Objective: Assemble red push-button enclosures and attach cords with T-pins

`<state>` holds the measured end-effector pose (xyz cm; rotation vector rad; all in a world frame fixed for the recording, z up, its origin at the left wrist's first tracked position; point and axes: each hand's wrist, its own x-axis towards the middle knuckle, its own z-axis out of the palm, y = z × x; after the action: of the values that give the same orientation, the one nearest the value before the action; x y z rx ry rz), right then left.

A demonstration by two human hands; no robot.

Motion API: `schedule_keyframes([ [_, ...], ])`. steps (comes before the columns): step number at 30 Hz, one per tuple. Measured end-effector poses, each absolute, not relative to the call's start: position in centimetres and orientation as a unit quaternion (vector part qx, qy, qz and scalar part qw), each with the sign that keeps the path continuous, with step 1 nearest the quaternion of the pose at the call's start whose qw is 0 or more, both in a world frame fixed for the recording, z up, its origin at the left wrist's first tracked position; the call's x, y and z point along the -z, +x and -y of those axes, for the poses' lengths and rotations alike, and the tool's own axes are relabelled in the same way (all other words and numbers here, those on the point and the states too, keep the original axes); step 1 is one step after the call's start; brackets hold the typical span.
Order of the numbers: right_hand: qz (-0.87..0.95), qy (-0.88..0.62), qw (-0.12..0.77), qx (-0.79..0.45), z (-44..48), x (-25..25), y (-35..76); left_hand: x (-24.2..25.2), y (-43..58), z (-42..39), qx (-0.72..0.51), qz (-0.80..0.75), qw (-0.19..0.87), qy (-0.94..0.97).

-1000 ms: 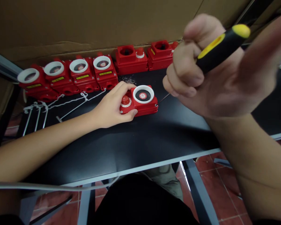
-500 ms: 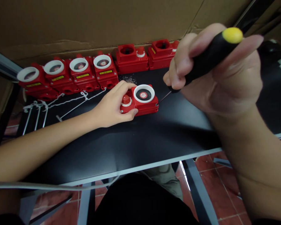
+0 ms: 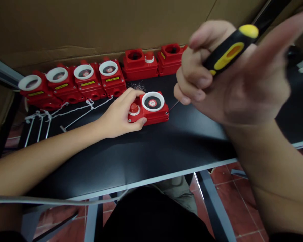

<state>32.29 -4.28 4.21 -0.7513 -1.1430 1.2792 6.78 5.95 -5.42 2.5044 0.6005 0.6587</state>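
Note:
On the black tabletop, my left hand [image 3: 123, 116] grips a red alarm box [image 3: 156, 117] by its left end, thumb in front and fingers behind. The box has a white ring around a dark round face and a small red dome button beside it. My right hand [image 3: 232, 74] is raised close to the camera, its fingers curled around the black and yellow handle of a screwdriver [image 3: 228, 55]. The thumb stands away from the handle. The thin shaft slants down to the right end of the box, its tip at the corner screw.
Several red alarm boxes with white rings [image 3: 108, 68] line the back left, and two without rings [image 3: 140, 65] stand beside them. White cords tie metal hammers [image 3: 75, 121] to the left boxes. Pale debris [image 3: 137, 86] lies behind my left hand. A cardboard wall [image 3: 116, 23] closes the back.
My right hand has loosened and turned about the screwdriver, thumb swinging out, and the handle's yellow inset now faces the camera. My left hand still holds the box.

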Motion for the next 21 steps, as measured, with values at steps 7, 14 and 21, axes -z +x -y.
schedule_keyframes([
  [7,0.465,-0.286,0.606,-0.579,3.9,-4.4,32.6,5.3,6.7,-6.1,-0.235,-0.220,0.236,0.917],
  [14,0.612,-0.291,0.545,-0.494,4.7,-3.3,34.2,5.3,6.8,-6.0,-0.247,-0.209,0.232,0.918],
  [21,0.610,-0.326,0.572,-0.440,5.0,-3.0,33.9,5.3,6.8,-6.0,-0.235,-0.224,0.241,0.915],
])
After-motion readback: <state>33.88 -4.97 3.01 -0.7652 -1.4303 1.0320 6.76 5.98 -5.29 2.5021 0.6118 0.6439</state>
